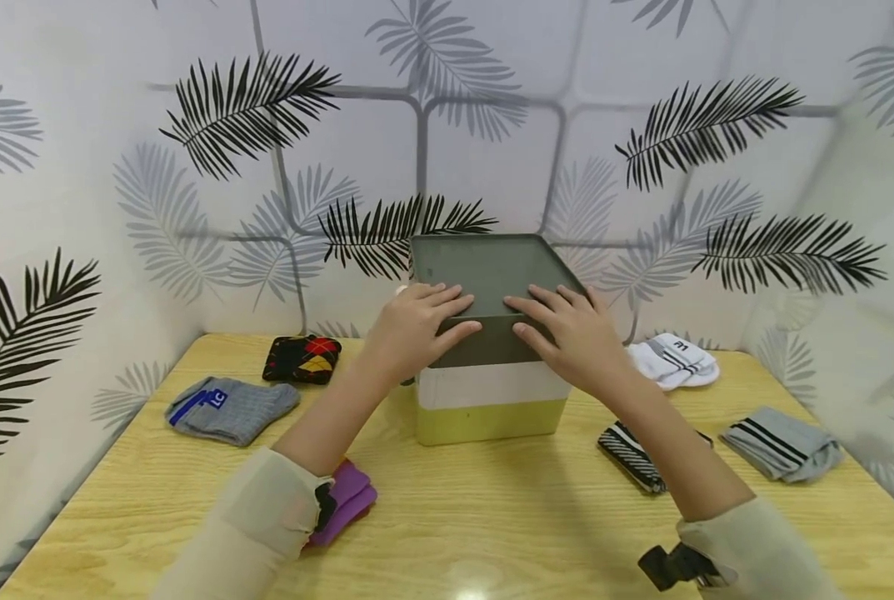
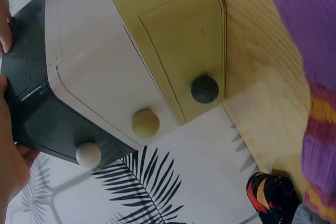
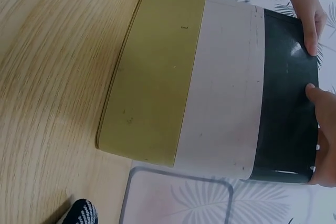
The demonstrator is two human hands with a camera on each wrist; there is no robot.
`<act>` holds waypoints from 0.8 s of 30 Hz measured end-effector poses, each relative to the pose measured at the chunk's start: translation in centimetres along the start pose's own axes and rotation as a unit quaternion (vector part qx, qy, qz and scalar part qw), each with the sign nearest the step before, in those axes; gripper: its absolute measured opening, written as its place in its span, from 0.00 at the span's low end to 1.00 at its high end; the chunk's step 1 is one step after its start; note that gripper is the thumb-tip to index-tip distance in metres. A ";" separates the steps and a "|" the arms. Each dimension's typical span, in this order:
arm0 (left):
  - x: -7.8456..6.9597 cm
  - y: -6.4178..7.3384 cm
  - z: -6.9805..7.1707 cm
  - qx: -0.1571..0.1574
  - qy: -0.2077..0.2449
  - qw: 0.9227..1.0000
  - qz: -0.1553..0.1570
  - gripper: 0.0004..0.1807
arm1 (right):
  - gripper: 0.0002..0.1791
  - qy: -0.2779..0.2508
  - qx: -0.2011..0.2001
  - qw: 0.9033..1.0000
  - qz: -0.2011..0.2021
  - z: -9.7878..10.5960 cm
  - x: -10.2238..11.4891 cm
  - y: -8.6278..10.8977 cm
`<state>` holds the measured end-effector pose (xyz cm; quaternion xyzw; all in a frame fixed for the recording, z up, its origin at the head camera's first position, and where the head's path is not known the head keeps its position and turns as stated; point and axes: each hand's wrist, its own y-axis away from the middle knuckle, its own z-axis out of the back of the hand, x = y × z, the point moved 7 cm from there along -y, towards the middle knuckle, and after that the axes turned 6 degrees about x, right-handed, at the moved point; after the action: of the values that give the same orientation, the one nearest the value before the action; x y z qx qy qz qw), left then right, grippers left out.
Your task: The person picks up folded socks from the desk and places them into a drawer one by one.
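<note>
A small three-drawer storage box (image 1: 491, 383) stands on the wooden table, dark green on top, white in the middle and yellow-green at the bottom. Its drawer fronts, each with a round knob (image 2: 145, 123), face the left side. My left hand (image 1: 420, 325) lies on the near left part of the box's top, fingers extended. Across from it, my right hand (image 1: 566, 333) rests on the near right part, fingers spread. Both thumbs lie near the front top edge. All three drawers look closed in the left wrist view.
Left of the box lie black argyle socks (image 1: 302, 359), grey socks (image 1: 229, 410) and purple socks (image 1: 349, 500). To the right are white socks (image 1: 675, 360), black-and-white striped socks (image 1: 630, 457) and grey socks with black stripes (image 1: 780, 443). A leaf-patterned wall covering (image 1: 491, 167) rises behind the table.
</note>
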<state>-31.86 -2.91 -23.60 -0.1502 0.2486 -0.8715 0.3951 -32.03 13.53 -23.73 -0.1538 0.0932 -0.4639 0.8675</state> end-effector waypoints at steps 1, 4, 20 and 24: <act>-0.2 0.1 0.1 -0.006 -0.005 1.000 0.002 0.25 | 0.24 -0.005 -0.001 1.000 0.004 0.0 0.0 0.0; -1.1 0.4 0.4 -0.016 -0.018 1.000 0.015 0.25 | 0.23 -0.024 0.001 0.999 0.022 0.1 -0.4 0.1; -1.4 0.7 1.2 -0.017 0.085 0.994 0.066 0.20 | 0.30 -0.055 0.017 0.997 0.043 0.7 0.2 1.0; 2.0 -0.1 0.4 0.041 0.180 0.978 0.096 0.22 | 0.32 -0.032 0.016 0.998 0.042 1.0 3.2 1.0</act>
<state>-33.03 -4.53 -23.11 0.0501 0.2934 -0.8518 0.4311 -29.18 11.54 -23.25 -0.1504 0.0639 -0.4232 0.8912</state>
